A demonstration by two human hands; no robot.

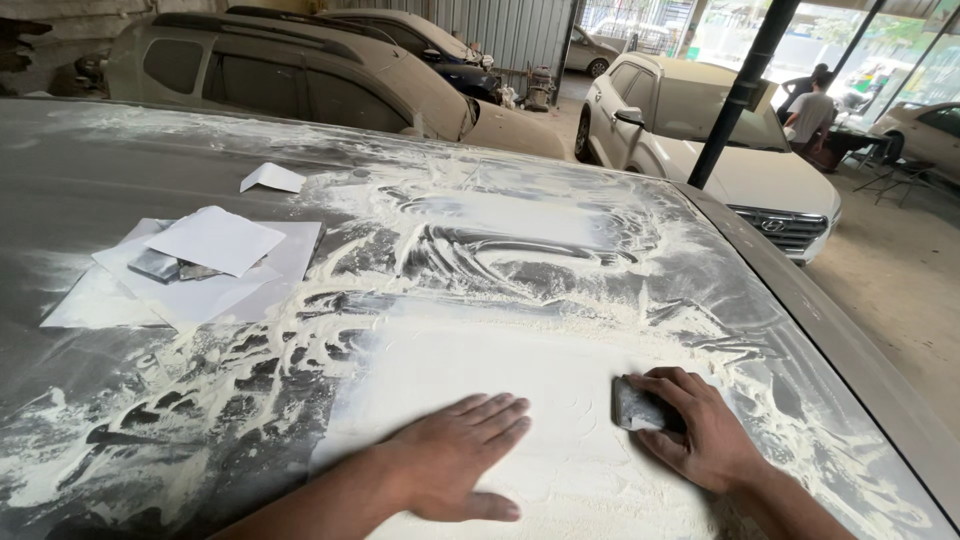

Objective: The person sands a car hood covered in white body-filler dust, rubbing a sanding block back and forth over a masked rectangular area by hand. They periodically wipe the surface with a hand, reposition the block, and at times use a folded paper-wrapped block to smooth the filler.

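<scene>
A dark car roof (120, 170) fills the view, smeared with wet whitish sanding slurry (520, 250). My right hand (700, 430) grips a small grey sanding block (638, 408) and presses it onto the slurry at the lower right. Flat on the wet surface just left of it lies my left hand (460, 455), fingers spread, holding nothing.
Several white sheets of sandpaper (215, 245) with a small dark block among them lie on the roof at the left, plus a folded scrap (272, 178) farther back. Dusty cars (300, 80), a white car (720, 150), a black pillar (740, 90) and people (812, 110) stand beyond.
</scene>
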